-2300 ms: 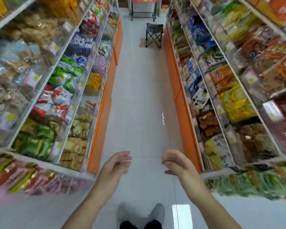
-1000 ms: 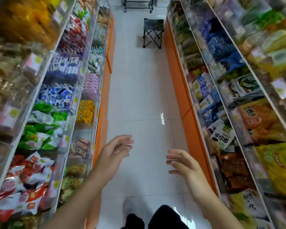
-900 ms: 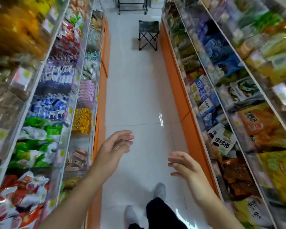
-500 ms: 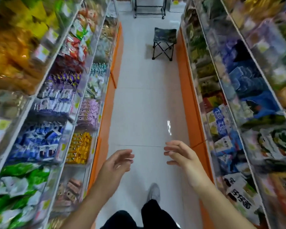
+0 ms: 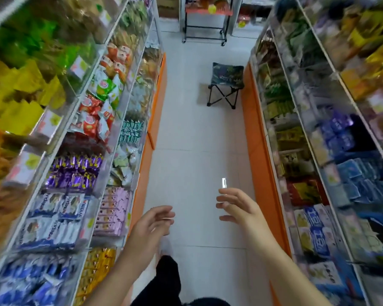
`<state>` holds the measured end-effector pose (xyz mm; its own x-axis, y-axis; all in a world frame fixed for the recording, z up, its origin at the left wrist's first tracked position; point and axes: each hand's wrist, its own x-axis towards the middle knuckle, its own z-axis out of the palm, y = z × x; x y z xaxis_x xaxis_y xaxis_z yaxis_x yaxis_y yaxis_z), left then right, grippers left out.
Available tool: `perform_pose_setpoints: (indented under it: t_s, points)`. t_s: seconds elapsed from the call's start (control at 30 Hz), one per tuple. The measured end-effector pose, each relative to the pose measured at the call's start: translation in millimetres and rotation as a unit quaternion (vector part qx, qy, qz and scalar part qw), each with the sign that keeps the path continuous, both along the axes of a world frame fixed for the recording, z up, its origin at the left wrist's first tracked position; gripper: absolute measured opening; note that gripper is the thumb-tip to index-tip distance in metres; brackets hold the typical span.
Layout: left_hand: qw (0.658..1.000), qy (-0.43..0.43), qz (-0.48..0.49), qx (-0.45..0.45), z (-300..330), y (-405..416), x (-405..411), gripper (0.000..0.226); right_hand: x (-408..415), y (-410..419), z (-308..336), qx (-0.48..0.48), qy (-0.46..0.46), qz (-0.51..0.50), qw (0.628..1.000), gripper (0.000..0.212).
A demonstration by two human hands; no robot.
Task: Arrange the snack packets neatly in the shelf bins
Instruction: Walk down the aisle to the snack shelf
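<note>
Both hands, left hand (image 5: pixel 152 225) and right hand (image 5: pixel 234 206), hang relaxed and empty over the aisle floor (image 5: pixel 199 133). Snack packets (image 5: pixel 75 171) sit in shelf bins (image 5: pixel 102 173) alongside. Probably walking; next, choose an untidy bin.

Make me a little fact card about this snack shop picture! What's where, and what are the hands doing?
place: shop aisle between two snack shelves
left hand: empty, fingers loosely spread, over the floor
right hand: empty, fingers loosely spread
left shelf: purple packets, red and white packets, pink packets
right shelf: blue packets
ahead: folding stool beside the right shelf's orange base
far end: black wheeled rack
packet in hand: none
</note>
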<state>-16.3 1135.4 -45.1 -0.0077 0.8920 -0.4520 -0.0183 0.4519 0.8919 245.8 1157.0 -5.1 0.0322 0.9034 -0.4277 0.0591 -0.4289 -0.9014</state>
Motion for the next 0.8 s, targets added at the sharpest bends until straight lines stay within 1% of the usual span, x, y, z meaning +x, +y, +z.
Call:
perform_pose_setpoints:
  t_s: [0.2,0.27,0.37,0.57,0.7,0.8]
  points:
    - [0.995,0.01,-0.082,0.052,33.9,174.2,4.3,0.035,7.2,93.1,6.6,-0.02,0.006,-0.065,0.998,0.03]
    - [0.993,0.017,-0.095,0.067,38.4,225.9,12.2,0.036,16.9,126.7,3.2,-0.022,0.008,-0.078,0.997,0.03]
    - [0.993,0.021,-0.101,0.065,37.7,294.3,29.6,0.039,34.3,183.7,-5.6,-0.031,0.009,-0.087,0.996,0.03]
    - [0.995,0.039,-0.082,0.043,19.3,416.5,67.9,0.037,82.0,344.1,-22.8,-0.027,0.026,-0.069,0.997,0.03]
    - [0.998,0.039,-0.048,0.019,20.7,483.0,85.1,0.031,106.7,461.8,-4.8,-0.004,0.037,-0.032,0.999,0.026]
    - [0.999,0.032,-0.009,0.007,21.4,533.7,93.2,0.035,113.3,551.0,9.2,0.013,0.026,-0.003,1.0,0.032]
